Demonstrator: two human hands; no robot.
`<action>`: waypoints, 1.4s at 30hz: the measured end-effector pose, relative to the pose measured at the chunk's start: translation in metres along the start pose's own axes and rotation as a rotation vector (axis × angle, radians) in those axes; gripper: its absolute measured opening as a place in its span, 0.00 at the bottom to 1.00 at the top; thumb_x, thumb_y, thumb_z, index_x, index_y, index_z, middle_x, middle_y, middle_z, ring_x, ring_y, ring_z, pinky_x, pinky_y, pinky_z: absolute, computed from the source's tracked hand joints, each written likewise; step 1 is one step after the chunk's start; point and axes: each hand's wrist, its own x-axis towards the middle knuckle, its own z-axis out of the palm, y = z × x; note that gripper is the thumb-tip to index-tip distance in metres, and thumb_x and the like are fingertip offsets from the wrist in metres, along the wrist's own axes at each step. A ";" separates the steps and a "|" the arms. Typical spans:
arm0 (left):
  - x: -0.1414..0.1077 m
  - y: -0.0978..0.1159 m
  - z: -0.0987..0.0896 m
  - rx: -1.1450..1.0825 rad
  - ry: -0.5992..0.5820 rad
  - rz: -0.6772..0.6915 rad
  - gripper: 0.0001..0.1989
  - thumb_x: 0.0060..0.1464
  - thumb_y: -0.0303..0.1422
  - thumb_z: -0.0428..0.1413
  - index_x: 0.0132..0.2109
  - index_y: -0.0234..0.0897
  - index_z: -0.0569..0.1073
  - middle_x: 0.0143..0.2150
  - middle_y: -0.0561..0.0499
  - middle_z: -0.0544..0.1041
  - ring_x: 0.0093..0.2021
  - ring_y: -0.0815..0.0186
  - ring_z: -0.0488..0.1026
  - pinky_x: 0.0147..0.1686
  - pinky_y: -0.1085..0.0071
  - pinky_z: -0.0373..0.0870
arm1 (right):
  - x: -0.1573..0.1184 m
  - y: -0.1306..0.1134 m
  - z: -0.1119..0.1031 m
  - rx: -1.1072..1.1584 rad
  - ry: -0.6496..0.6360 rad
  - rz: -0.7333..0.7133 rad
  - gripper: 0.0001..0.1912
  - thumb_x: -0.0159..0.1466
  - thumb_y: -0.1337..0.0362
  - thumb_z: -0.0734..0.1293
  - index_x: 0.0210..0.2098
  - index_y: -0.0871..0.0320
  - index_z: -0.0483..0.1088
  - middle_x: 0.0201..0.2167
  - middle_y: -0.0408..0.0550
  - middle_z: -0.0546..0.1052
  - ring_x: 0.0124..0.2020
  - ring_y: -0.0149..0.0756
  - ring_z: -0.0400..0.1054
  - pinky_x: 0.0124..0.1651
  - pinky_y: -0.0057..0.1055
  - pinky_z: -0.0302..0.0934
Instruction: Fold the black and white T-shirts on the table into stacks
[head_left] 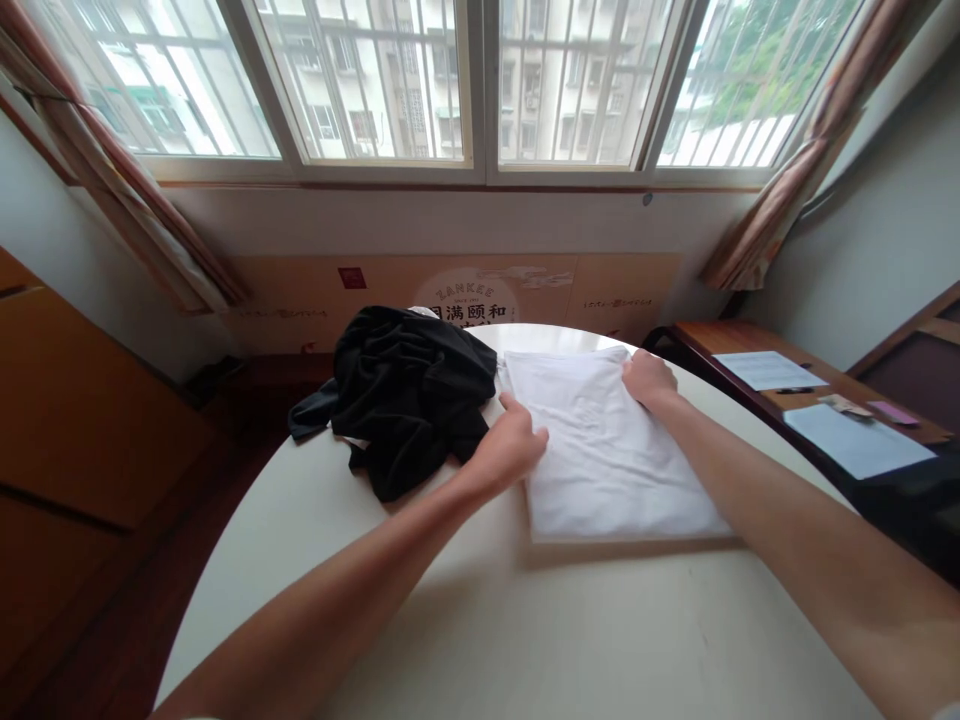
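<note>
A folded white shirt (607,450) lies as a flat rectangle on the round white table (570,630), with light wrinkles across its top. At its far right corner, my right hand (649,378) is closed with the fingers gripping the fabric. My left hand (514,440) is at the shirt's left edge, fingers curled onto the cloth and thumb pointing up. Just left of that hand sits a crumpled heap of black clothing (412,400), with a bit of white showing beneath it.
A brown wooden desk (742,345) at the right holds papers (855,440) and a pen. Beyond the table a printed cardboard panel (300,285) stands against the wall under barred windows. Tied curtains (142,220) hang at both sides; an orange-brown cabinet (67,430) is at left.
</note>
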 end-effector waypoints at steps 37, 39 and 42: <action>-0.115 -0.031 0.045 0.481 -0.091 0.648 0.38 0.73 0.47 0.43 0.78 0.22 0.52 0.80 0.31 0.48 0.80 0.46 0.44 0.77 0.47 0.46 | -0.113 -0.011 0.010 -0.122 -0.212 -0.398 0.35 0.78 0.50 0.45 0.80 0.57 0.47 0.81 0.53 0.47 0.81 0.45 0.39 0.78 0.58 0.35; -0.122 -0.028 0.044 0.458 -0.127 0.559 0.43 0.72 0.51 0.43 0.77 0.18 0.51 0.79 0.25 0.44 0.80 0.42 0.39 0.77 0.45 0.43 | -0.101 0.003 0.006 -0.121 -0.204 -0.364 0.36 0.78 0.48 0.45 0.80 0.57 0.45 0.81 0.55 0.45 0.81 0.46 0.38 0.77 0.61 0.35; -0.129 -0.023 0.041 0.429 -0.170 0.529 0.45 0.71 0.51 0.43 0.77 0.14 0.50 0.78 0.20 0.42 0.80 0.38 0.37 0.77 0.45 0.43 | -0.087 0.020 0.003 -0.120 -0.193 -0.351 0.36 0.78 0.47 0.47 0.80 0.56 0.46 0.81 0.56 0.45 0.80 0.48 0.41 0.77 0.61 0.35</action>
